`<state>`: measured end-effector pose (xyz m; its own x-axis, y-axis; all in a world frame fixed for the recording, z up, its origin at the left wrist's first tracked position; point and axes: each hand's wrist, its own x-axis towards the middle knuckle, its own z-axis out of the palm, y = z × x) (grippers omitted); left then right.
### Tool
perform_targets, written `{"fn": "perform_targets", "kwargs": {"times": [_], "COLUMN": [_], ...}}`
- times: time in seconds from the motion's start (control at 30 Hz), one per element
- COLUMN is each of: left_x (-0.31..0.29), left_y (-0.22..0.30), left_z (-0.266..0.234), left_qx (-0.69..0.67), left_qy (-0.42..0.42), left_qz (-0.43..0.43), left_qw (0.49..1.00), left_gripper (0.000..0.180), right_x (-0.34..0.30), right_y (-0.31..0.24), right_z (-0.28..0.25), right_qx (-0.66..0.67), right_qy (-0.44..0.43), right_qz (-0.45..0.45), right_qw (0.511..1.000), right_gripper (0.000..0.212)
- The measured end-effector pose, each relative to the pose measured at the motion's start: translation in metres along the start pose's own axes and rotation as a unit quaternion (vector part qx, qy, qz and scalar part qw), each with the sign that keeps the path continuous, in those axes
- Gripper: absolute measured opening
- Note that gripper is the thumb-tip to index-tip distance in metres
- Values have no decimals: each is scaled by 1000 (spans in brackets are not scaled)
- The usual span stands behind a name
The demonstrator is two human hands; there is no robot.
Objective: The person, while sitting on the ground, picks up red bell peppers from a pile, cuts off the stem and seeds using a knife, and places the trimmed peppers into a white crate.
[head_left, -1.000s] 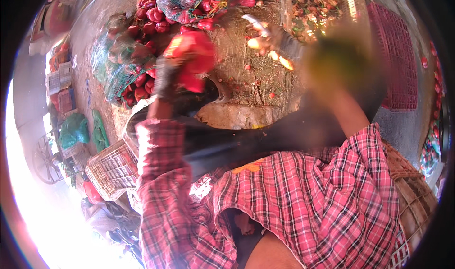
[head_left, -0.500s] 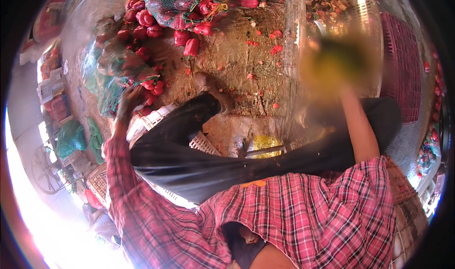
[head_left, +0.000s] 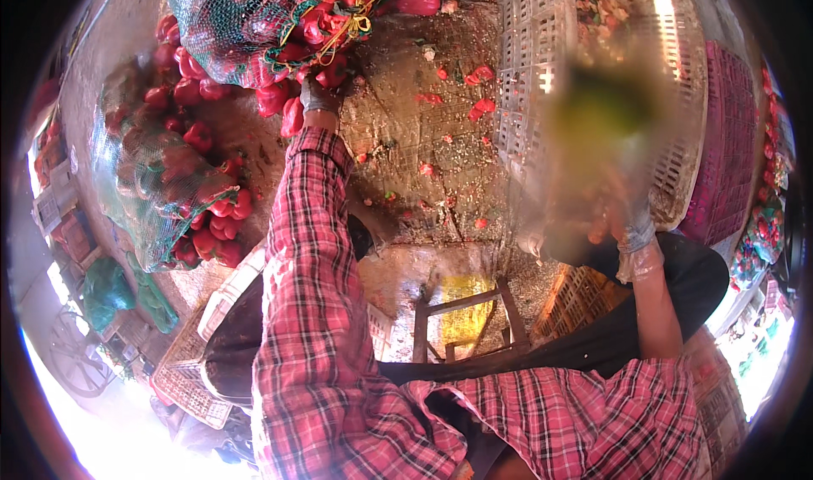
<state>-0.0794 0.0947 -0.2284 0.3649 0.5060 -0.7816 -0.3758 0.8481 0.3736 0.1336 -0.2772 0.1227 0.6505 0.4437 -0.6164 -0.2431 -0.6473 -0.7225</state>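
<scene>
My left hand (head_left: pixel 320 99), in a pale glove, reaches forward among red bell peppers at the mouth of a full green net bag (head_left: pixel 246 31). One red bell pepper (head_left: pixel 292 118) lies against its left side; its fingers are hidden among the peppers. My right hand (head_left: pixel 631 226), also gloved, is above my right knee, beside a pale plastic crate (head_left: pixel 535 74). A yellow-green blur covers part of the view there, so its fingers and anything in them are unclear. A second net bag (head_left: pixel 161 184) lies at the left, with peppers spilling out.
Red scraps and seeds litter the wet floor (head_left: pixel 423 141). A large pale basket (head_left: pixel 682 99) holding scraps stands at the right, beside a magenta crate (head_left: pixel 732 133). A small frame (head_left: pixel 461 304) stands between my legs. An orange-brown crate (head_left: pixel 576 298) is near my right leg.
My left hand has moved from the left net bag forward and right to the peppers by the far bag. My right hand has come lower and shows more. The whole view has shifted.
</scene>
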Motion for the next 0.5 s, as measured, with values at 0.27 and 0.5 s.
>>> {"fn": "perform_targets", "kwargs": {"times": [0.27, 0.5], "left_x": [-14, -20], "left_y": [-7, -13], "left_z": [10, -11], "left_qx": [8, -52], "left_qy": [0, -194], "left_qz": [105, 44], "left_qw": [994, 979], "left_gripper": [36, 32], "right_x": [1, -7], "right_y": [-10, -22], "right_z": [12, 9], "right_qx": [14, -43], "right_qy": [-15, -10], "right_qz": [-32, 30], "right_qw": [999, 999], "right_gripper": [27, 27]}}
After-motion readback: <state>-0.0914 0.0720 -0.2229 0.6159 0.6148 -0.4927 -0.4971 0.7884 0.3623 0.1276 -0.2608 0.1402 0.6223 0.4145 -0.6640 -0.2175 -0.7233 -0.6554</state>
